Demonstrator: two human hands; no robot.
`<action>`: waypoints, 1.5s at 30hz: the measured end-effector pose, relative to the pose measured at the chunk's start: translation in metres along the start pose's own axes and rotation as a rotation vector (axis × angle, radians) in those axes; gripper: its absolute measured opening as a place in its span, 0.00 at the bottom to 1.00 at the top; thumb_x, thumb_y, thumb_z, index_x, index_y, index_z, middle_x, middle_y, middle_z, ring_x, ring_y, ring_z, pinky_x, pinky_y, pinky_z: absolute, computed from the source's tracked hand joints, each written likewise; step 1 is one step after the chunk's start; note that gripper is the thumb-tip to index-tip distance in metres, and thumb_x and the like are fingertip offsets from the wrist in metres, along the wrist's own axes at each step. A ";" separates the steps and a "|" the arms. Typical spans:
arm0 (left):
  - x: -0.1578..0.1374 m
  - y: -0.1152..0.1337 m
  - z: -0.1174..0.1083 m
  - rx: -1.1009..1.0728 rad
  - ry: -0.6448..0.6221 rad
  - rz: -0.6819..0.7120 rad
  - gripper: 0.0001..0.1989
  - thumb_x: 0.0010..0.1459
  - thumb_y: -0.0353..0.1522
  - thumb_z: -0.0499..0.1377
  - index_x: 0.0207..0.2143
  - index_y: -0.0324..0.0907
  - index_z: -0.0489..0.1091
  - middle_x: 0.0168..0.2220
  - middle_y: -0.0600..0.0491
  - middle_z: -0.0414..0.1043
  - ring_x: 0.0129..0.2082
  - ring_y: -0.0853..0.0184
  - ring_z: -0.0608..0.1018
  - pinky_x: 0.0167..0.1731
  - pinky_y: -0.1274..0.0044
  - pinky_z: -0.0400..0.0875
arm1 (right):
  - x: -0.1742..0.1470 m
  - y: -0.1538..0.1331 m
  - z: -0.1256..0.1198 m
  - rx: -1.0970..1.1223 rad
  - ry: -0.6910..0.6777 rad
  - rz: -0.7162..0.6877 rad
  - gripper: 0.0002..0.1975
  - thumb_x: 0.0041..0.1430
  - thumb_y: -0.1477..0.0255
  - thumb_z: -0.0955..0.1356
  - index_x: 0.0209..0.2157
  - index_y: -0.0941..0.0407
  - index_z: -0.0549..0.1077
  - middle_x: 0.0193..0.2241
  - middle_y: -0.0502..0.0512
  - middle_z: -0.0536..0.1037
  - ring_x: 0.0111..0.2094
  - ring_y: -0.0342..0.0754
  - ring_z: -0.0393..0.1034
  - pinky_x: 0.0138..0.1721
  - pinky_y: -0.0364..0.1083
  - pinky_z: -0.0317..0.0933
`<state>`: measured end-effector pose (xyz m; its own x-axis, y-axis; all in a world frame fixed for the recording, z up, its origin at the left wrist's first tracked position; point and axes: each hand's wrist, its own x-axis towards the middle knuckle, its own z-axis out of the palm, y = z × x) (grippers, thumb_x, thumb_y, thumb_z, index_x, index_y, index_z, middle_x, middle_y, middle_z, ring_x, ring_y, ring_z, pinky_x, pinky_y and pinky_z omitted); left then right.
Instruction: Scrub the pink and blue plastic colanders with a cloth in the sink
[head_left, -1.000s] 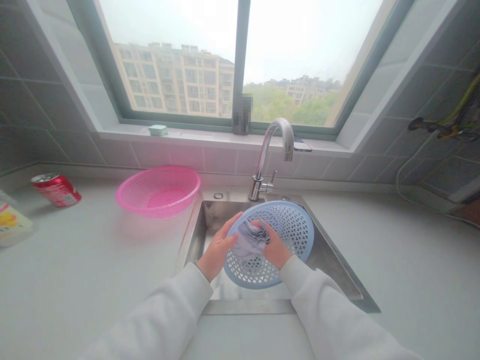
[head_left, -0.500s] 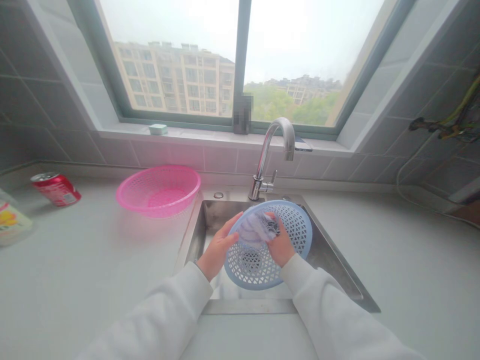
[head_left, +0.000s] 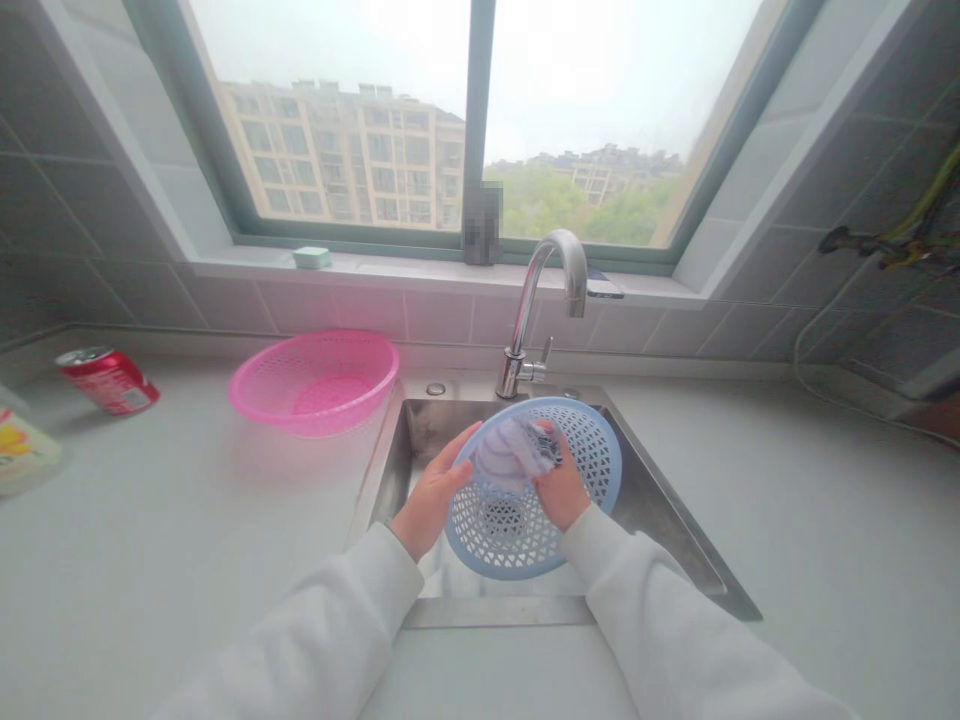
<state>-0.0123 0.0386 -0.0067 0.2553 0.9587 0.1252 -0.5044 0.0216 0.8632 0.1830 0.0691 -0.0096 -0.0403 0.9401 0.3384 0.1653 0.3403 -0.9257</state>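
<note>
over the sink [head_left: 664,500], a blue basket [head_left: 589,450] with lots of little holes is tipped on a slant. the left hand [head_left: 429,500] is grasping its left edge, with the thumb on the inner side. the right hand [head_left: 562,492] has its fingers curled around a bunched-up pale cloth [head_left: 504,456] with stripes. the cloth is up against the inside of the basket, between the two hands. a shiny tap [head_left: 525,310] stands just behind the basket. on the counter [head_left: 225,560], a pink basket [head_left: 315,385] sits just beside the sink, to the left. farther left there is a red can [head_left: 109,382]. a small green block [head_left: 311,258] is on the window ledge [head_left: 405,272].
</note>
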 end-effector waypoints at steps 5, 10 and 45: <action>0.000 -0.003 -0.004 -0.044 0.007 -0.023 0.35 0.53 0.46 0.71 0.62 0.46 0.72 0.61 0.44 0.75 0.64 0.45 0.73 0.65 0.57 0.63 | -0.008 -0.002 0.015 0.008 -0.279 -0.003 0.14 0.48 0.68 0.74 0.39 0.52 0.76 0.38 0.55 0.83 0.41 0.55 0.77 0.51 0.56 0.70; 0.000 0.000 -0.002 -0.020 0.005 -0.021 0.35 0.53 0.46 0.71 0.62 0.46 0.72 0.61 0.44 0.74 0.65 0.45 0.71 0.67 0.57 0.61 | -0.006 -0.005 0.012 0.067 -0.142 0.054 0.16 0.48 0.66 0.75 0.40 0.51 0.75 0.38 0.53 0.83 0.41 0.54 0.77 0.51 0.55 0.71; 0.000 -0.005 -0.007 -0.056 -0.012 -0.023 0.32 0.53 0.44 0.72 0.59 0.46 0.75 0.60 0.44 0.76 0.63 0.46 0.74 0.64 0.58 0.63 | -0.012 -0.009 0.013 -0.157 -0.523 -0.062 0.17 0.49 0.76 0.71 0.43 0.54 0.79 0.44 0.57 0.84 0.48 0.58 0.78 0.55 0.57 0.68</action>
<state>-0.0152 0.0406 -0.0144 0.2771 0.9543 0.1121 -0.5436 0.0595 0.8373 0.1688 0.0548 -0.0071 -0.5328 0.8158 0.2249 0.2905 0.4259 -0.8569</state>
